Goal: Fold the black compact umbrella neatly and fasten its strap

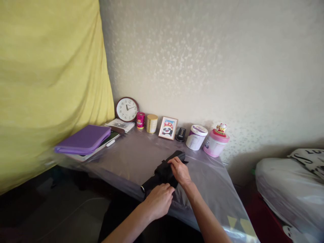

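A folded black umbrella (164, 170) lies slantwise near the front edge of the table, its handle end pointing toward the lower left. My left hand (160, 199) is at its near side, fingers curled closed on the dark fabric close to the handle. Farther up, my right hand (179, 169) rests over the umbrella's upper part, thumb and fingers pinching the black cloth. Parts of the fabric are hidden beneath both hands.
Along the wall stand a clock (127, 109), a pink can (140, 120), a beige jar (152, 124), a panda picture frame (168, 128), a black device (181, 134), a white tub (196, 137) and a pink-lidded tub (214, 145). A purple folder (84, 140) lies left.
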The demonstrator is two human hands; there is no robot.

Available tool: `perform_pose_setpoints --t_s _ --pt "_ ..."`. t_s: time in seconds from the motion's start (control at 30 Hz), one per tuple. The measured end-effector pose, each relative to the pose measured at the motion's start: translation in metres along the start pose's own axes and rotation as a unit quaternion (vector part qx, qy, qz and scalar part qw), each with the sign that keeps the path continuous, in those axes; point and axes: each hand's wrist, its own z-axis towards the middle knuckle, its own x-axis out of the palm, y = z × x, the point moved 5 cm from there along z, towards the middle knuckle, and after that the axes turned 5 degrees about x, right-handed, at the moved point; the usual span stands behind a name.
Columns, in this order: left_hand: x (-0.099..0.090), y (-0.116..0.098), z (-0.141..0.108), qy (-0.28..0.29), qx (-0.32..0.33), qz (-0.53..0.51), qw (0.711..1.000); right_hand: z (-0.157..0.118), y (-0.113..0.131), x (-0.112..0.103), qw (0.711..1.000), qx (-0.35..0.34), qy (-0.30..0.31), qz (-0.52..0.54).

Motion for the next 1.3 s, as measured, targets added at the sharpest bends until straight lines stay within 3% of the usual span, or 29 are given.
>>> perform_pose_setpoints --t_s 0.17,0.3,0.47,0.57,0.7,0.83,0.9,1.07,1.17,1.3 --pt "0.005 0.002 0.019 -0.017 0.023 0.041 0.999 0.029 0.002 0.018 1.0 -0.006 0.009 0.01" --pt "0.008 0.017 0.026 -0.055 0.013 0.086 0.995 0.041 0.004 0.028 0.999 -0.021 0.015 0.047" --pt "0.012 0.048 0.029 -0.073 -0.023 0.114 0.991 0.044 -0.012 0.03 0.972 0.021 0.008 0.235" --pt "0.01 0.062 0.027 -0.085 -0.036 0.122 0.988 0.031 -0.038 0.019 0.951 0.08 -0.052 0.294" --pt "0.001 0.077 0.019 -0.112 -0.082 0.113 0.984 -0.002 -0.082 0.009 0.943 0.186 -0.092 0.259" --pt "-0.002 0.096 0.009 -0.074 -0.216 0.098 0.969 -0.036 -0.113 0.016 0.927 0.281 -0.07 0.24" --pt "-0.001 0.101 0.006 -0.051 -0.243 0.098 0.964 -0.045 -0.116 0.025 0.906 0.318 -0.029 0.278" --pt "-0.004 0.102 0.008 -0.019 -0.223 0.095 0.97 -0.047 -0.095 0.038 0.838 0.372 0.049 0.396" --pt "-0.003 0.09 0.008 -0.008 -0.204 0.103 0.973 -0.046 -0.083 0.034 0.799 0.391 0.049 0.455" --pt "0.008 0.065 0.001 0.004 -0.185 0.129 0.974 -0.051 -0.079 0.024 0.773 0.404 0.034 0.488"
